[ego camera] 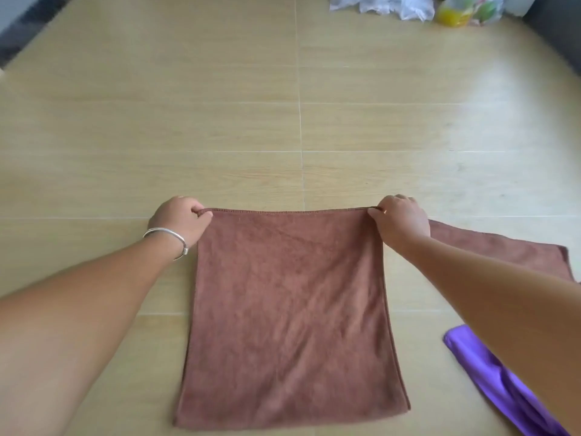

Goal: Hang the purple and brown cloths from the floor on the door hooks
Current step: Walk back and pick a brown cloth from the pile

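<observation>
Brown microfibre, that's most of what you see here. One brown cloth point(289, 313) is stretched out flat between two hands, top edge pulled taut, the rest spread toward the camera. Can't really tell if the lower part is lying on the floor point(220, 121) or hanging just above it.

Left hand point(180, 220) has its fingers curled round the top left corner, pinching the hem. Right hand point(401, 220) does the same on the top right corner, thumb and fingers closed on the edge. So both hands are gripping that one cloth, one corner each. One silver bangle point(168, 239) sits on the left wrist.

Count-wise on cloths: I get two brown ones and one purple. The second brown cloth point(503, 250) lies flat on the floor just behind the right forearm, partly hidden by it. The purple cloth point(490, 376) is bunched up on the floor at the lower right, also partly under that arm, shiny-looking fabric, running off the bottom edge.

Floor is light wood-look tile with thin pale grout lines. Up at the far edge there are some plastic bags point(386, 6), whitish ones plus a bag with yellow and green stuff point(465, 9) in it; too blurry to count them properly. No door hooks in view from this angle.
</observation>
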Tool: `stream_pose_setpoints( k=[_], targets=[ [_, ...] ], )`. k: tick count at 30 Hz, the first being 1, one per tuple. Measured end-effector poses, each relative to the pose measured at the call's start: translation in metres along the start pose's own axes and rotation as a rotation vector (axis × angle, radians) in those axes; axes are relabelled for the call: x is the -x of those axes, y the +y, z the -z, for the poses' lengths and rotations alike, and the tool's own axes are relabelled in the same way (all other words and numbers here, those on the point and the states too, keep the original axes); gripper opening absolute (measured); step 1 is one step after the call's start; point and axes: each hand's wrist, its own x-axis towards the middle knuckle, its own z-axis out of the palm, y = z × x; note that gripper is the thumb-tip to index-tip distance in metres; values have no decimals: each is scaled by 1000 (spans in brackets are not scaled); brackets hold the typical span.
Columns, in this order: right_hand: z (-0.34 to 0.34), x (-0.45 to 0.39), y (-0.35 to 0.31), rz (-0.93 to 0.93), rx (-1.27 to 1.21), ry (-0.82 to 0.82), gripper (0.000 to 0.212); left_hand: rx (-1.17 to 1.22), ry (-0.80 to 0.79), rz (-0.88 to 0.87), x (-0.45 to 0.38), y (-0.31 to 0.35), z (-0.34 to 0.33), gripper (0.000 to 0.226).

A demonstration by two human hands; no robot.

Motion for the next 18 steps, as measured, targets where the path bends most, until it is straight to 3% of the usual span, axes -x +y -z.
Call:
stream_pose_setpoints(
  k=[3,5,11,18],
  targets=[
    [-34,-1,1,-5,-89,76,33,47,121,61,-5,-1,-43,44],
    [-48,37,1,129,-57,26,43,23,111,8,36,-1,-65,61],
    [-71,151,7,595,149,-169,64,-335,-164,-592,171,-25,-95,73],
    [-98,139,20,676,211,-173,72,-453,-205,-520,162,-51,-104,76]
  ],
)
